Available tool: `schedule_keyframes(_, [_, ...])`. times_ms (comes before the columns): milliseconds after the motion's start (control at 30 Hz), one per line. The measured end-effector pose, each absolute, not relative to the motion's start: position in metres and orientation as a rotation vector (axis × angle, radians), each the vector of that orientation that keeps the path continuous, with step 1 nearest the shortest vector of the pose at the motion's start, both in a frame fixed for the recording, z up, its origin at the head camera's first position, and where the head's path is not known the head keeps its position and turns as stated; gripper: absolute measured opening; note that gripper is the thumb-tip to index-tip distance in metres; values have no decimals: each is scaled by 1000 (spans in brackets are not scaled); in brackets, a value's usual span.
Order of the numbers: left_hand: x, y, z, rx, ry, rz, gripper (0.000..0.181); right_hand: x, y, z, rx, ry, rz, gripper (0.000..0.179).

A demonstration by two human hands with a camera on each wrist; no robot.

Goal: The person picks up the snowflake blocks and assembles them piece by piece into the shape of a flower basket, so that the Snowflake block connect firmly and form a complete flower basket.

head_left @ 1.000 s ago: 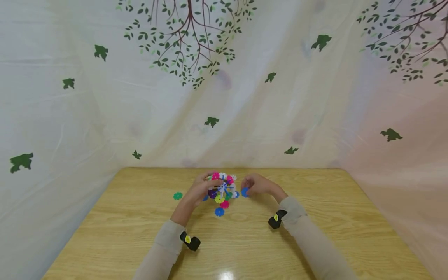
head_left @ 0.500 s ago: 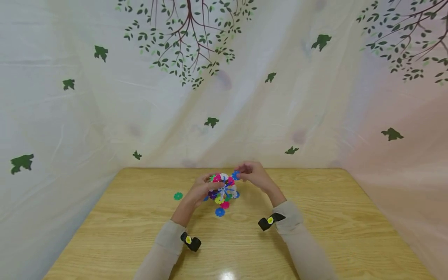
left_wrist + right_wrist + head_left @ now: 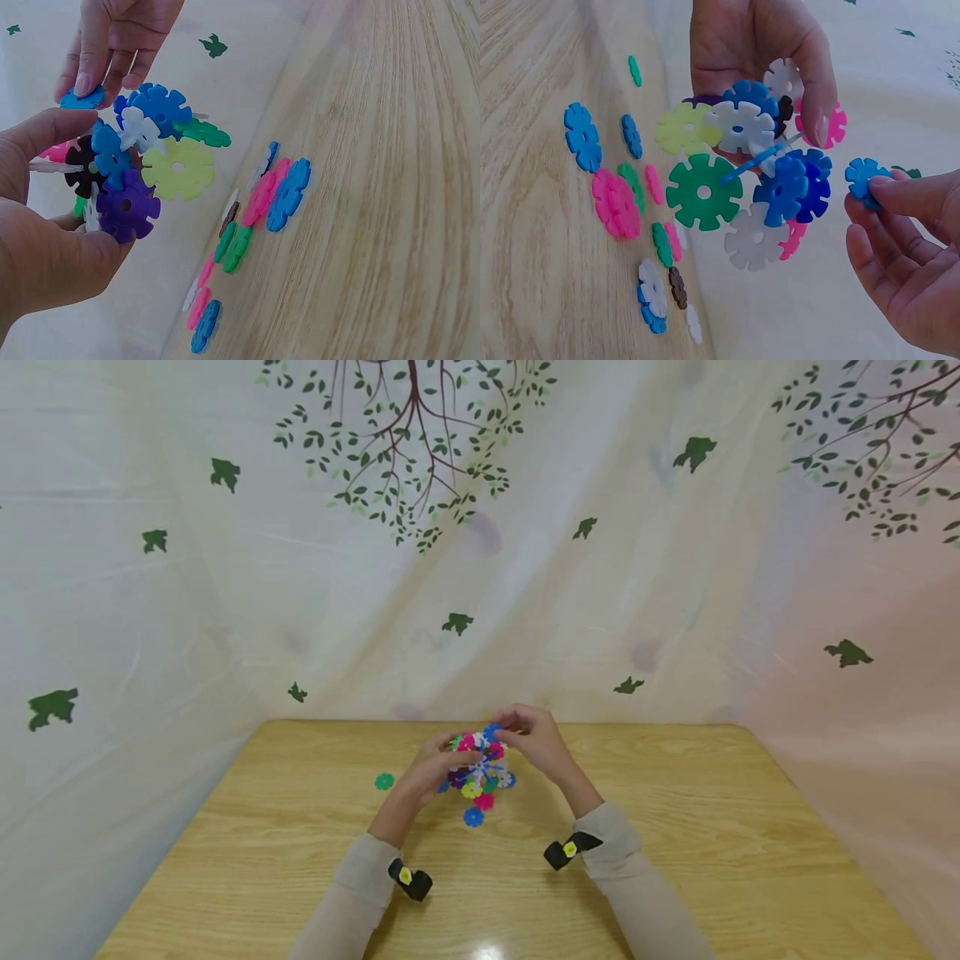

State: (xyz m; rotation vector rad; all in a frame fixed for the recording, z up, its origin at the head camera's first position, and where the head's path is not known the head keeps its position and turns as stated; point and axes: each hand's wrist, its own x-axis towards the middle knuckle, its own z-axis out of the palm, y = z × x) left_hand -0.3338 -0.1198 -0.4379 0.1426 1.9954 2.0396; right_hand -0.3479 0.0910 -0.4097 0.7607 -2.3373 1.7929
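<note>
My left hand (image 3: 426, 771) grips a cluster of interlocking flower-shaped plastic discs (image 3: 471, 791), thumb on one side and fingers on the other. In the right wrist view the cluster includes a green disc (image 3: 684, 196), a yellow disc (image 3: 676, 129) and several blue, white and pink ones slotted together at angles. Between thumb and fingertips, my right hand (image 3: 537, 742) pinches a single blue notched disc (image 3: 861, 174). A small gap separates that disc from the cluster in the right wrist view. The left fingers are partly hidden behind the cluster.
Loose discs lie on the wooden table (image 3: 675, 860) below the hands, among them a blue disc (image 3: 576, 146), pink discs (image 3: 609, 201) and a white disc (image 3: 652, 279). A green disc (image 3: 384, 782) lies apart on the left. Behind the table hangs a leaf-printed curtain (image 3: 525, 585).
The right hand has risen from beside the cluster and moved left with the blue disc, up to the cluster's upper right. The left hand keeps its hold nearly in place.
</note>
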Motion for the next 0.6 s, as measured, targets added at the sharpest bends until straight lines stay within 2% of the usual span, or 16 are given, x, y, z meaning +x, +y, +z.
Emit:
schedule_keyframes(300, [-334,-119,-438,148,2001,2032,56,-339,84,-406,746,-2385,1669,15])
schedule_keyframes(600, [-333,-118,-438,153,1995,2036,56,-313,80,-379,775,-2359,1627,13])
